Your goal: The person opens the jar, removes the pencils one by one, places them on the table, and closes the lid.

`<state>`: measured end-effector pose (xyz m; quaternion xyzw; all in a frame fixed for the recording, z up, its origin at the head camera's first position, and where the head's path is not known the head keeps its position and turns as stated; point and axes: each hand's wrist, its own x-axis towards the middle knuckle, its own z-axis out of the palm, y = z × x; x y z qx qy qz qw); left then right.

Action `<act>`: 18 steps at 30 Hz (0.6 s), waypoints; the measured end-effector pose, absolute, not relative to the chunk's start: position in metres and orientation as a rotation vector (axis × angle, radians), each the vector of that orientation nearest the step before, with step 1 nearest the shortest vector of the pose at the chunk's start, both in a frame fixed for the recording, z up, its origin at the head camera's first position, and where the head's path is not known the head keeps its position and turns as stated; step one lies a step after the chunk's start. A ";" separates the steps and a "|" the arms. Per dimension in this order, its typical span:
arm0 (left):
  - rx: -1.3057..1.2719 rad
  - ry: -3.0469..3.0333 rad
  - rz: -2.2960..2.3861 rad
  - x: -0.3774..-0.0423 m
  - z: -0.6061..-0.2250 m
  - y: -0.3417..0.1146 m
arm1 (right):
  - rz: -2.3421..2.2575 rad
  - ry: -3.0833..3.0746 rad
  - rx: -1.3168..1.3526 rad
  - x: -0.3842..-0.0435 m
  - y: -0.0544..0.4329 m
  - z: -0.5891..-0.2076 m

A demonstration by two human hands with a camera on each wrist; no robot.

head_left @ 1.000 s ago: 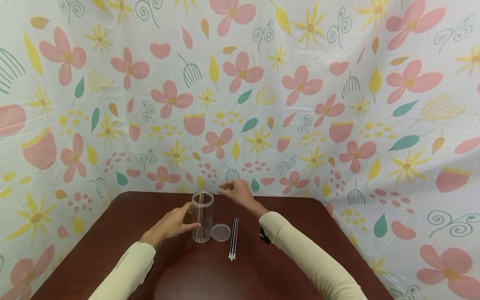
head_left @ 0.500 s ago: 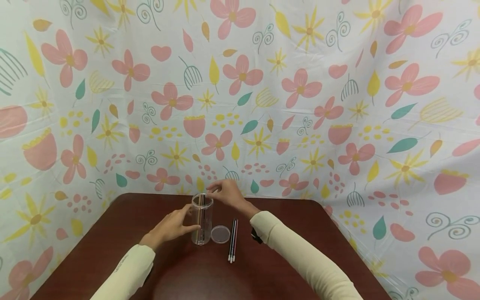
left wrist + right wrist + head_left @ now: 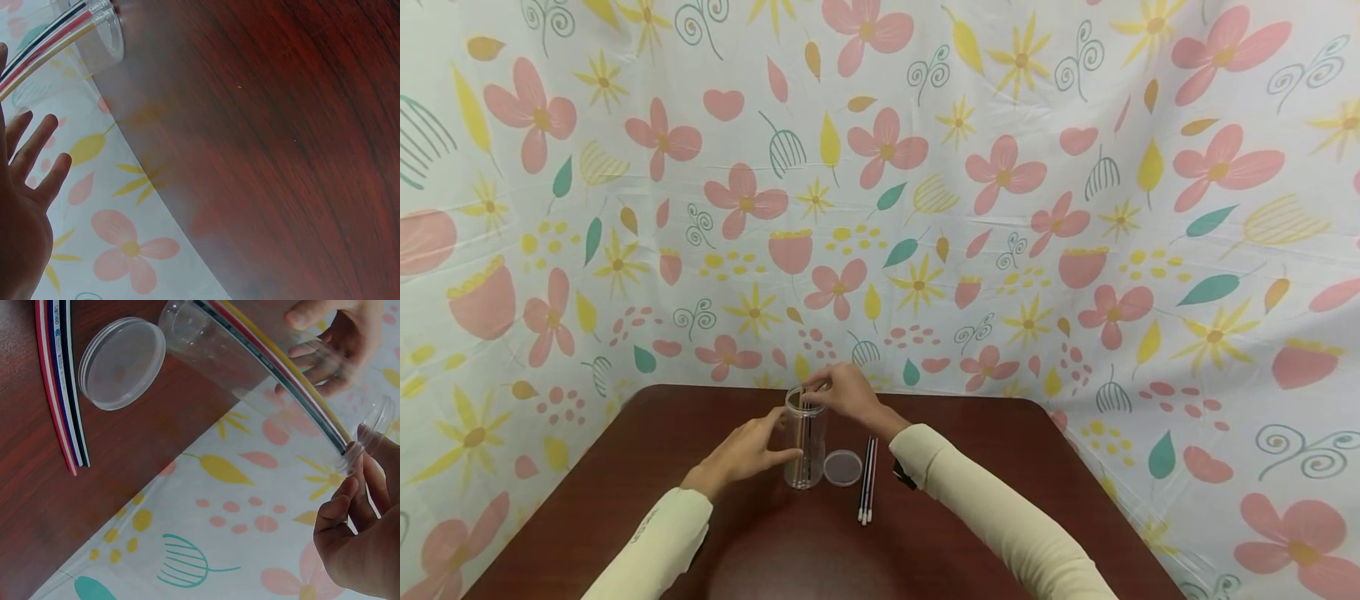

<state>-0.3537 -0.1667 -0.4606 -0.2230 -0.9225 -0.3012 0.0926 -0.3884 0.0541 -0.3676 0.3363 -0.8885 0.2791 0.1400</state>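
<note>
A clear plastic jar (image 3: 792,450) stands upright and uncapped, with pencils (image 3: 278,359) in yellow, red and dark colours leaning inside it. Around the jar's left side curve the thumb and fingers of my left hand (image 3: 741,447), partly seen in the left wrist view. At the jar's mouth my right hand (image 3: 850,392) pinches the upper ends of the pencils, its fingertips at the rim. To the right of the jar, its round clear lid (image 3: 843,468) lies flat on the table. More pencils (image 3: 867,483), dark and red, lie side by side beyond the lid.
Everything rests on a dark reddish-brown wooden table (image 3: 985,500). A white curtain (image 3: 925,275) with printed flowers hangs close behind the table's far edge and along both sides.
My right hand has moved left to the jar's mouth, and its fingers have taken hold of the pencils there. My left hand, the jar, the lid and the loose pencils stay put.
</note>
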 end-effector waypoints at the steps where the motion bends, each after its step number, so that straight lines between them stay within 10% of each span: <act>1: -0.663 -2.740 -0.897 -0.354 -0.461 -0.167 | 0.808 -2.578 0.966 -0.388 0.054 -0.368; 18: -0.659 -2.735 -0.911 -0.354 -0.461 -0.167 | 0.780 -2.568 0.955 -0.386 0.051 -0.371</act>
